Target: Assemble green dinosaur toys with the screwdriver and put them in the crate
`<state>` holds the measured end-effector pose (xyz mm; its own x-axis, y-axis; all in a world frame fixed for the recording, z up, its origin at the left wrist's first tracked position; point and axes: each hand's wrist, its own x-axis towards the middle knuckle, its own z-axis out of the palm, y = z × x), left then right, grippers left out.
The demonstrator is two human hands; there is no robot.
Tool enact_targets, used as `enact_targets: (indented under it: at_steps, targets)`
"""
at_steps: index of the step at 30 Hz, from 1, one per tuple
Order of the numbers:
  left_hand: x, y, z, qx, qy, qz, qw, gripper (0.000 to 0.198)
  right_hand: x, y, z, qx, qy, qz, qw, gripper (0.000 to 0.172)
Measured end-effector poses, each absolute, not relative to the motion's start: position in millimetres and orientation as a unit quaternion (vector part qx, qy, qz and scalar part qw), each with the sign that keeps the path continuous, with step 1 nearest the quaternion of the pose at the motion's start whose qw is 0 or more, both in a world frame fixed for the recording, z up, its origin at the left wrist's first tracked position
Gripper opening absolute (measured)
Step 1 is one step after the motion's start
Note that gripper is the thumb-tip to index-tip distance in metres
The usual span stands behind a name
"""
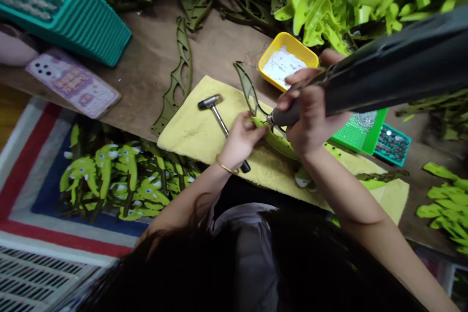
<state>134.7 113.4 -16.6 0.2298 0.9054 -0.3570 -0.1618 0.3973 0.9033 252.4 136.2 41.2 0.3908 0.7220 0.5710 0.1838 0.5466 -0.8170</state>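
My right hand (309, 119) is wrapped round a thick dark electric screwdriver (387, 66), which slants down to the left. Its tip meets a bright green plastic piece (280, 145) that lies over a yellow foam pad (186, 126). My left hand (241, 137) pinches the left end of this green piece, close beside the tip. An olive ribbed plastic strip (245, 80) runs up from the same spot; whether it is joined to the green piece I cannot tell. A small hammer (220, 119) lies on the pad, partly hidden under my left wrist.
Behind the pad stands a yellow tub (288, 61) of small pale items. Green trays (360, 131) sit to the right, stacked teal trays (87, 14) and a phone (75, 83) to the left. Green parts (321, 9) heap at the back; assembled pieces (120, 175) fill a container at lower left.
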Motion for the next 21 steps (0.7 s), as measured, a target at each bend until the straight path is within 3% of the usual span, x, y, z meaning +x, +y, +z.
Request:
enact_targets:
  at_steps: [2,4,7,10,15,19,21]
  targets:
    - [127,113,-8,0.533,0.510,0.416,0.532,0.058,271,136,55,-0.412,-0.487,0.139,0.757,0.035]
    - [129,114,1,0.711,0.446,0.366,0.402,0.059,299,135,58,-0.436,-0.457,0.078,0.771,0.036]
    - [152,116,6,0.883,0.263,0.198,0.335,0.051,346,126,45,-0.517,-0.395,-0.041,0.758,0.047]
    - [182,117,-3,0.921,0.199,0.107,0.316,0.052,385,108,31,-0.544,-0.362,-0.079,0.753,0.050]
    - [192,115,-7,0.949,0.166,0.063,0.259,0.049,421,81,41,-0.512,-0.363,-0.085,0.774,0.036]
    - [166,99,21,0.983,0.136,0.058,0.104,0.049,437,76,53,-0.562,-0.358,-0.075,0.742,0.019]
    - [142,89,38,0.988,0.131,0.073,0.028,0.047,447,76,52,-0.567,-0.363,-0.058,0.737,0.023]
